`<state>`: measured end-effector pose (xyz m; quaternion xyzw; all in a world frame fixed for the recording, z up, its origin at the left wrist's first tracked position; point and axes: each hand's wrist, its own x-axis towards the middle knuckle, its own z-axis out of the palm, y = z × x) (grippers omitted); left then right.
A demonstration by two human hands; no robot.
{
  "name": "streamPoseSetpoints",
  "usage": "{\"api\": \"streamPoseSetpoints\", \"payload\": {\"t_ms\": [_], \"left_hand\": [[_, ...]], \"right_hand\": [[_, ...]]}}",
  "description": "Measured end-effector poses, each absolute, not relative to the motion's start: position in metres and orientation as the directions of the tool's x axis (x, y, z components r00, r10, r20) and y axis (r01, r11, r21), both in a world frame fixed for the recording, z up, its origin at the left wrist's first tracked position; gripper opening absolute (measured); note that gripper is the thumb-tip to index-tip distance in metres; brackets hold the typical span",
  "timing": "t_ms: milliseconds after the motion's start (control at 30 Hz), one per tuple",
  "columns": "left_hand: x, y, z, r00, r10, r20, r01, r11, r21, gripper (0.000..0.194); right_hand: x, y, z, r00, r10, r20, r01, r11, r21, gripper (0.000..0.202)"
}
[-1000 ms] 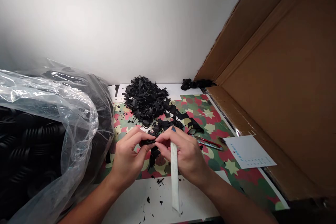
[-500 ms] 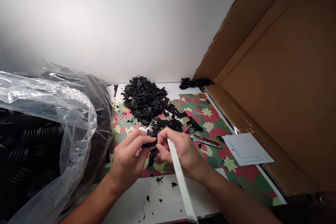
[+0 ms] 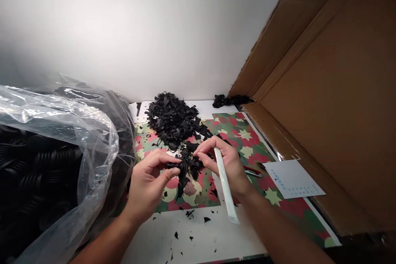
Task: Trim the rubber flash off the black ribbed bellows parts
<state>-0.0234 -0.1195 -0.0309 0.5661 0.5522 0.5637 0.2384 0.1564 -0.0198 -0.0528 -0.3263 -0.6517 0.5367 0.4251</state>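
Between thumb and fingers, my left hand [image 3: 151, 181] grips a small black ribbed part [image 3: 177, 166] over the camouflage-patterned mat [image 3: 247, 132]. To its right, my right hand [image 3: 224, 165] has a long whitish stick [image 3: 225, 187] resting in it, slanting down toward the lower edge. The thumb and index finger of that hand are pinched together near some black scraps; whether they hold a scrap is too small to tell. The two hands are apart. Behind them rises a pile of black shredded scraps [image 3: 171, 119], with smaller bits spread toward the hands.
A clear plastic bag [image 3: 99, 132] of black ribbed parts [image 3: 49, 159] stands at the left. Red-handled snips [image 3: 253, 171] lie partly behind my right hand. Right of them are a white card [image 3: 295, 178] and a cardboard box [image 3: 328, 90]. Black crumbs dot the white sheet [image 3: 161, 235] in front.
My right hand has moved right, away from my left hand, with the stick. The black part in my left hand now shows more clearly. The view has shifted slightly.
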Motion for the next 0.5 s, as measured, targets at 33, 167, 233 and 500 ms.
{"api": "streamPoseSetpoints", "payload": {"t_ms": [33, 167, 233, 500], "left_hand": [[-0.021, -0.125, -0.027, -0.223, 0.889, 0.4, 0.395, -0.293, 0.871, 0.006], [-0.018, -0.165, 0.008, -0.028, 0.827, 0.562, 0.701, -0.384, 0.601, 0.028], [-0.029, -0.186, 0.034, -0.051, 0.772, 0.634, 0.886, -0.258, 0.385, 0.034], [-0.166, -0.193, 0.1, -0.621, 0.614, 0.487, 0.75, 0.647, 0.139, 0.017]], "right_hand": [[0.156, -0.02, -0.054, -0.409, 0.893, 0.187, 0.014, 0.212, -0.977, 0.021], [0.157, -0.019, -0.062, -0.344, 0.927, 0.15, 0.18, 0.222, -0.958, 0.028], [0.159, -0.016, -0.068, -0.341, 0.932, 0.122, 0.21, 0.202, -0.957, 0.033], [0.158, -0.007, -0.072, -0.418, 0.897, 0.145, 0.233, 0.26, -0.937, 0.045]]}}
